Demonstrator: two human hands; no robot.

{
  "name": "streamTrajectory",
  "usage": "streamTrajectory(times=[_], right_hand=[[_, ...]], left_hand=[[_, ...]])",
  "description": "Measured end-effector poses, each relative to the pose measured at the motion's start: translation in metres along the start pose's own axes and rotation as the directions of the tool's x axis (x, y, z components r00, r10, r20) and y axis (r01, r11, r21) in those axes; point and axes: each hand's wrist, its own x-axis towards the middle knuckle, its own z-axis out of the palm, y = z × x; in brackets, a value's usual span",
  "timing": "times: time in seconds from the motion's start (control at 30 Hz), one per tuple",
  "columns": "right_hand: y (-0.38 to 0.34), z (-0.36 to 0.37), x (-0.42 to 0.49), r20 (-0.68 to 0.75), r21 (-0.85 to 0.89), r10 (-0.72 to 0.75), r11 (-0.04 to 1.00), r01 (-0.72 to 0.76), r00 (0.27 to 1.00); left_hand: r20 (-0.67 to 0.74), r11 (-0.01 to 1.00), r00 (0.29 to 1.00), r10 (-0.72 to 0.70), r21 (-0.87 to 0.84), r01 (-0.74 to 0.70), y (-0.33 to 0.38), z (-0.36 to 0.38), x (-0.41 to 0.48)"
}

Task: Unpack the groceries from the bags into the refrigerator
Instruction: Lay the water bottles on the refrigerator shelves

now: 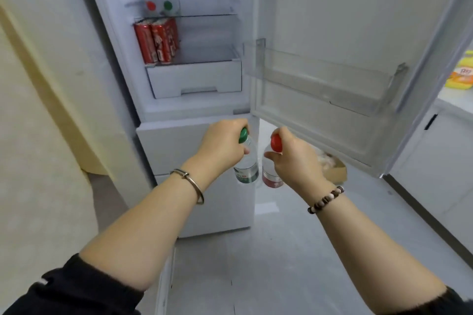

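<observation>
Black left sleeve (64, 289) and black right sleeve (458, 302), cuffs bunched near the elbows; thin silver bangle (185, 174) on the left wrist; bead bracelet (326, 199), dark brown and pale, on the right wrist.

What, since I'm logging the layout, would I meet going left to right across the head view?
Red soda cans, green-capped clear plastic bottle, red-capped clear plastic bottle, transparent plastic door shelf, yellow-and-orange packet.

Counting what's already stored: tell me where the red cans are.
Head view: the red cans stand at the left end of the refrigerator shelf, directly above the white drawer and below two stored bottles.
</observation>
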Motion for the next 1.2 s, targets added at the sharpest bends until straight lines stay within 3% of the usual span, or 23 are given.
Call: streamTrajectory(times=[0.37, 0.53, 0.7, 0.9, 1.2], right_hand=[[-0.076, 0.04, 0.171, -0.108, 0.014, -0.125, 0.992, 0.127, 0.986], [-0.088, 0.06, 0.233, -0.204, -0.056, -0.272, 0.962, 0.266, 0.941], [-0.092, 0.077, 0.294, -0.34, -0.038, -0.368, 0.925, 0.379, 0.865], [-0.104, 0.084, 0.373, -0.524, 0.021, -0.341, 0.911, 0.412, 0.781], [-0.119, 0.076, 0.449, -0.73, -0.049, -0.391, 0.848, 0.528, 0.56]], left_hand=[[-0.234, 0.999, 0.972, 0.032, 0.02, -0.028, -0.091, -0.083, 0.113], [-0.352, 0.994, 0.93, 0.11, 0.055, -0.096, -0.119, -0.092, 0.158], [-0.508, 0.975, 0.832, 0.223, 0.127, -0.184, -0.149, -0.098, 0.209], [-0.638, 0.952, 0.706, 0.306, 0.202, -0.23, -0.177, -0.119, 0.281], [-0.819, 0.931, 0.47, 0.33, 0.2, -0.306, -0.197, -0.141, 0.36]])
